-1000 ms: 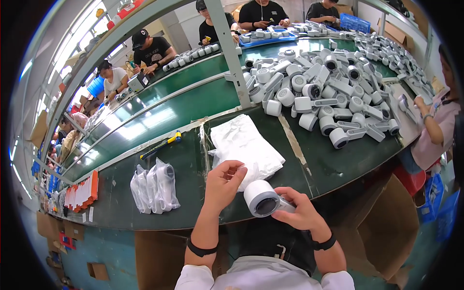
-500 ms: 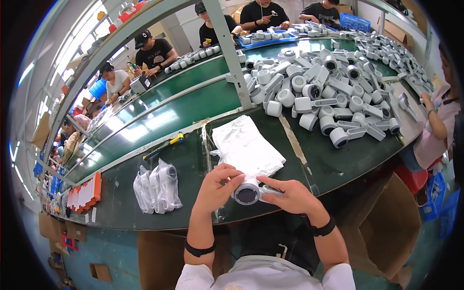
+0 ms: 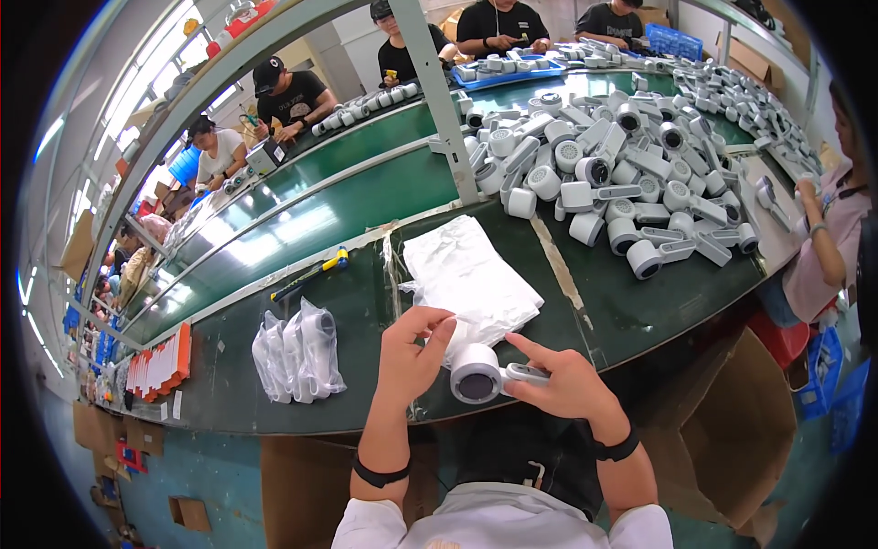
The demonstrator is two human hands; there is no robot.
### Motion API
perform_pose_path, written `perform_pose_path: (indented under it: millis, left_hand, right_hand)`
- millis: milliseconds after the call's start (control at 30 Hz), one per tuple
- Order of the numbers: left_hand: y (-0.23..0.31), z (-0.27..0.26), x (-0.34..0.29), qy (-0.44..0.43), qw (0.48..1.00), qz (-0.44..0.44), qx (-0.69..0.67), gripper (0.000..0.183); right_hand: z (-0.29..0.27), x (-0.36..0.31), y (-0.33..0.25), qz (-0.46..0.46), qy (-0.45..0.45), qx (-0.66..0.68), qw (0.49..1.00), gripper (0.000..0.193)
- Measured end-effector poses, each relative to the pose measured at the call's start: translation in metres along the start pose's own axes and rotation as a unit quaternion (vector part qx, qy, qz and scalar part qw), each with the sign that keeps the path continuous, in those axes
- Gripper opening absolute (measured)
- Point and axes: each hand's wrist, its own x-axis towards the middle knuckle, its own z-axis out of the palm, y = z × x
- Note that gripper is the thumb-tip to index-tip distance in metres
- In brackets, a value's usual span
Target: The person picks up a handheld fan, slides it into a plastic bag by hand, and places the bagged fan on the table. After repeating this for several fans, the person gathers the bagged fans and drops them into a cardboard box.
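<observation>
My right hand (image 3: 560,380) is closed round the grey handle of a white hair dryer (image 3: 476,371), thumb along the handle and index finger stretched toward the bags. The dryer's round head, with a dark mesh end, faces me near the table's front edge. Beyond it lies a stack of thin white plastic bags (image 3: 471,270). My left hand (image 3: 413,352) pinches the near edge of a bag between thumb and index finger, just left of the dryer's head. Several bagged hair dryers (image 3: 297,357) lie side by side to the left.
A large heap of hair dryers (image 3: 622,174) covers the back right of the green table (image 3: 366,311). A yellow-and-black tool (image 3: 315,273) lies at the back left, orange-and-white boxes (image 3: 160,366) farther left. A metal post (image 3: 439,110) rises ahead. Cardboard box (image 3: 732,412) at lower right; co-workers sit around.
The hair dryer has come slightly toward me and right with my right hand. My left hand has let go of its head and now pinches a bag's edge.
</observation>
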Motion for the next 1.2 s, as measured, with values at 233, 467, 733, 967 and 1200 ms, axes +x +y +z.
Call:
perform_pose_path:
  millis: [233,467,733,967,1200]
  left_hand:
    - [-0.002,-0.002,-0.001,-0.098,0.971,-0.145,-0.161,0.009]
    - [0.004,-0.013,-0.004,-0.092,0.994,-0.005,-0.051,0.008]
    - [0.011,0.016,-0.011,0.078,0.965,0.158,0.193,0.012]
    - [0.005,0.021,-0.011,0.055,0.981,0.167,0.087,0.013]
    - [0.007,0.027,-0.015,-0.035,0.991,0.129,0.015,0.011]
  right_hand:
    - [0.002,0.018,0.006,-0.021,-0.070,0.083,0.994,0.072]
    - [0.012,0.028,0.011,-0.006,-0.042,0.117,0.992,0.047]
    - [0.037,0.016,-0.002,0.016,0.151,-0.002,0.988,0.046]
    - [0.042,0.016,0.010,0.090,0.132,0.265,0.951,0.044]
    - [0.032,0.021,0.010,0.101,0.154,0.343,0.921,0.050]
